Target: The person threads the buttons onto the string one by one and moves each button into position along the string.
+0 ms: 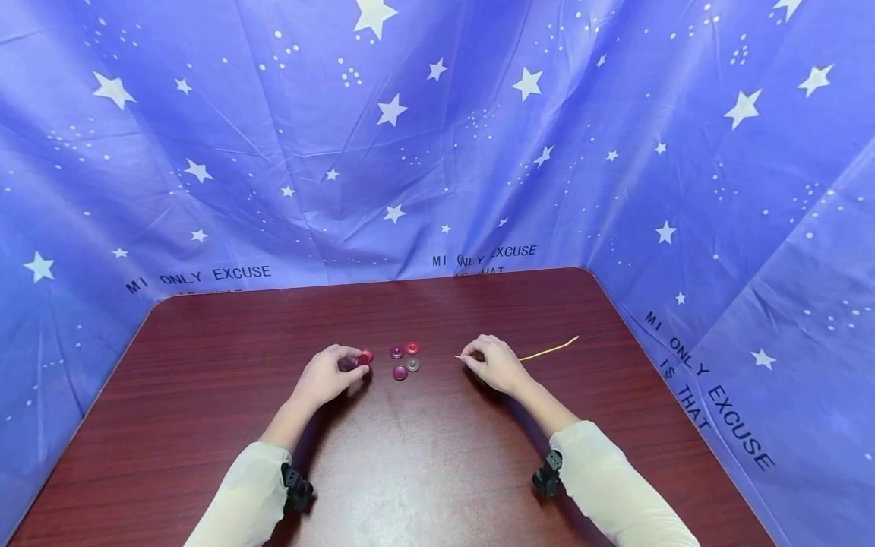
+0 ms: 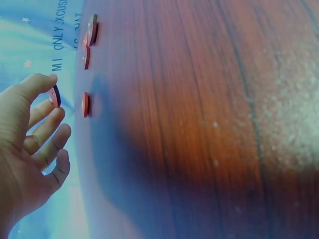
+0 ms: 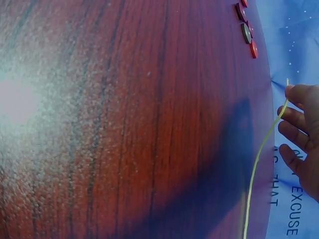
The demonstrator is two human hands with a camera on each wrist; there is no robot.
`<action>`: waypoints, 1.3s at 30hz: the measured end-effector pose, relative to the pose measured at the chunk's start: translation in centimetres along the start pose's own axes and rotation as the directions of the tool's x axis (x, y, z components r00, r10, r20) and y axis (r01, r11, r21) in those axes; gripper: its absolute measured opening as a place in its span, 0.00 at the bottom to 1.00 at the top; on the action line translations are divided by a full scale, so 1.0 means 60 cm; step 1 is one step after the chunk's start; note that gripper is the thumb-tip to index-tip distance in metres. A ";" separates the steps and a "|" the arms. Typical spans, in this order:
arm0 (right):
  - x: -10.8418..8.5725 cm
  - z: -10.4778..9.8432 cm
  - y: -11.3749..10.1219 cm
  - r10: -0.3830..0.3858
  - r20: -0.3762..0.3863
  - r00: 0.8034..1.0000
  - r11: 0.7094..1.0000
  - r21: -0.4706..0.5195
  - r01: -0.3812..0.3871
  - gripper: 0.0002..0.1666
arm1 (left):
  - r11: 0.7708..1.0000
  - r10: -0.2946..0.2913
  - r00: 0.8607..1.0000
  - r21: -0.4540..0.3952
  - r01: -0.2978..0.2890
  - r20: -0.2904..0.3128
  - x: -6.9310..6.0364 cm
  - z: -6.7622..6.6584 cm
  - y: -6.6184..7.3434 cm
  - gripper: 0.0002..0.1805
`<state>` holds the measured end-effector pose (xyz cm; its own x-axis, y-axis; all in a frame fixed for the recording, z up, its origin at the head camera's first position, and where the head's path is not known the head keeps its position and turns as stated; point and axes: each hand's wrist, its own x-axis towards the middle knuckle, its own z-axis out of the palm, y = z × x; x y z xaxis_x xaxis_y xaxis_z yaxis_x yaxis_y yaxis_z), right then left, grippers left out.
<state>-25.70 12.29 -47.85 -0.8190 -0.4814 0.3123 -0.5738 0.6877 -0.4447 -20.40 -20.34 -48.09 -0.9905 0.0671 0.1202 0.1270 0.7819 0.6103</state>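
Between thumb and fingertips, my left hand [image 1: 326,374] pinches a dark red button [image 1: 363,360], raised off the table in the left wrist view. Just behind it a bright red button [image 1: 368,354] shows on the table. My right hand [image 1: 497,365] pinches a thin yellow string [image 1: 550,350] near one end; a short tip pokes out past the thumb, and the rest trails off to the right. Between the hands lie a purple button [image 1: 396,352], a red button [image 1: 412,348], a grey button [image 1: 413,365] and a magenta button [image 1: 399,373].
The buttons lie on a dark red-brown wooden table [image 1: 424,471] with rounded far corners. A blue curtain [image 1: 465,167] with white stars and printed words hangs behind it and along both sides. Small black cameras [image 1: 297,488] sit at both wrists.
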 end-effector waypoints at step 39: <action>0.012 -0.006 -0.038 -0.109 -0.077 0.991 0.988 0.097 0.117 0.03 | 0.938 0.108 0.993 -0.329 -0.115 -0.039 0.010 0.011 0.040 0.15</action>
<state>-25.02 10.59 -46.29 -0.7487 -0.5107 0.4226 -0.6628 0.5706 -0.4848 -20.72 -18.01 -47.09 -0.9682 0.1265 0.2158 0.2500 0.5217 0.8157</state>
